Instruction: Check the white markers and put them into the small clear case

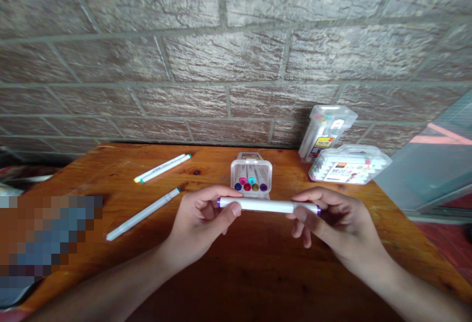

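A white marker with purple ends lies level between my two hands, above the table. My left hand pinches it near its left end, thumb in front and fingers behind. At the other end, my right hand grips it by the capped part, with the lower fingers curled beneath. Just behind the marker, a clear plastic case lies with its opening facing me. Several markers sit inside it, showing pink, cyan, blue, red, tan and purple ends.
On the left lie a loose grey-white marker and two white markers side by side. A tall clear marker case and a wider case with a handle stand at the back right of the wooden table. Behind rises a brick wall.
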A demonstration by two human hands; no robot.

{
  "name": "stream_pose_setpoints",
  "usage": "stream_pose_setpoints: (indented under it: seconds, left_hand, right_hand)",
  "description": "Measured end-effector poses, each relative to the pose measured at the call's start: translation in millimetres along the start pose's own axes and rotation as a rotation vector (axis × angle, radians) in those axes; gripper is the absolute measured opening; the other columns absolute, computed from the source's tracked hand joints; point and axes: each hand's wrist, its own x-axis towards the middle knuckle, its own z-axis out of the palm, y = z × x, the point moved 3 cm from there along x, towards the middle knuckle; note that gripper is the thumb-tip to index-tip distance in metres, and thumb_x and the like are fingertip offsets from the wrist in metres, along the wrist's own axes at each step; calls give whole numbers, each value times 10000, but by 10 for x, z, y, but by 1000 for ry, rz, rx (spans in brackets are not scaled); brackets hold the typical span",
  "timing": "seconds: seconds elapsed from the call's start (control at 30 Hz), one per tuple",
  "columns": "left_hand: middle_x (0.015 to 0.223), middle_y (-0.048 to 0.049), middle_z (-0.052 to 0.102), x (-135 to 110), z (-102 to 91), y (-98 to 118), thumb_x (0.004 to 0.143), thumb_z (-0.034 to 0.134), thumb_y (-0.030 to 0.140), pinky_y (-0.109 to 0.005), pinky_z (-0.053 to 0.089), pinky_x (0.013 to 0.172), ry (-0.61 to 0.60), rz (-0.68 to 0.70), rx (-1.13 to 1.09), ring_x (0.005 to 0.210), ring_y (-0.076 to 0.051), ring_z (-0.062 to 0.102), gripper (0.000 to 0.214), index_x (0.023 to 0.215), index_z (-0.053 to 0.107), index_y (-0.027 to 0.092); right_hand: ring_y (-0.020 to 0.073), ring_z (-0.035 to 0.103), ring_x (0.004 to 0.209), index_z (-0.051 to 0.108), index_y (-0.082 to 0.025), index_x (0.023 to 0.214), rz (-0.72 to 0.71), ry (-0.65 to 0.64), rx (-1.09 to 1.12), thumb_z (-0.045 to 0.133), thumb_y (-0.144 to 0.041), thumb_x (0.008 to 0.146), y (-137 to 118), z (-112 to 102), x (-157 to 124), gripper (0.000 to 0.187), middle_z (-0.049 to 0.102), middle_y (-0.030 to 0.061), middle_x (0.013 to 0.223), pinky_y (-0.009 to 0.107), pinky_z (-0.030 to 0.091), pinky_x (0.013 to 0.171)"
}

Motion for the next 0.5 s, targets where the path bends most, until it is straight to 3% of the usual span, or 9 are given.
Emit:
stream_pose_setpoints:
  seconds: [0.23,0.5]
  left_hand:
    - [597,10,685,17,44,82,806,844,174,-176,396,413,23,91,-19,435,-83,545,78,860,789,161]
    - [589,25,689,33,56,112,794,825,117,-166,390,404,24,110,-26,427,-75,549,82,853,786,160]
  right_hand:
    - [124,664,461,769,-180,928,12,20,-12,907,-315,838,2,6,-3,213,763,22,645,213,574,448]
    - [112,662,476,762,-175,927,28,-6,-4,880,-315,870,12,7,-5,192,762,23,646,190,564,456]
